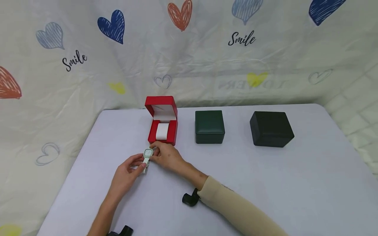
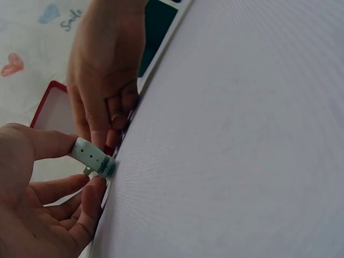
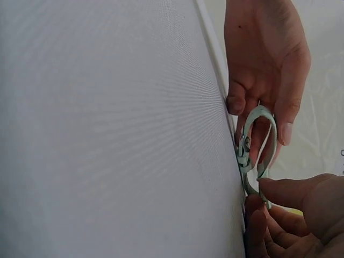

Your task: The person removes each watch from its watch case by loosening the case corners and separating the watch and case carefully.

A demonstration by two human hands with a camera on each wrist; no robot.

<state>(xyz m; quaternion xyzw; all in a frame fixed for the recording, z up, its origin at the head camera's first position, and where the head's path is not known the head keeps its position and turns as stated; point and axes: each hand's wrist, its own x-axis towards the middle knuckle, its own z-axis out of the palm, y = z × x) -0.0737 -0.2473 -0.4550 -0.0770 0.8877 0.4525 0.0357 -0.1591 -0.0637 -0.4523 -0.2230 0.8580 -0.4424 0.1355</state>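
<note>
A wristwatch (image 1: 148,153) with a pale green strap is held just in front of an open red watch box (image 1: 151,132). Its strap forms a loop, with the buckle visible in the right wrist view. My left hand (image 1: 125,175) pinches the strap (image 2: 88,153) between thumb and fingers. From the other side, my right hand (image 1: 168,157) pinches the watch near its face, its thumb (image 3: 285,192) against the loop. Inside the red box sits a white cushion (image 1: 162,131), and its lid stands raised. Fingers hide part of the strap.
A closed dark green box (image 1: 210,127) stands right of the red one, and a closed black box (image 1: 271,128) farther right. All rest on a white-covered table (image 1: 254,183) whose back edge meets a hanging sheet (image 1: 200,59) printed with hearts.
</note>
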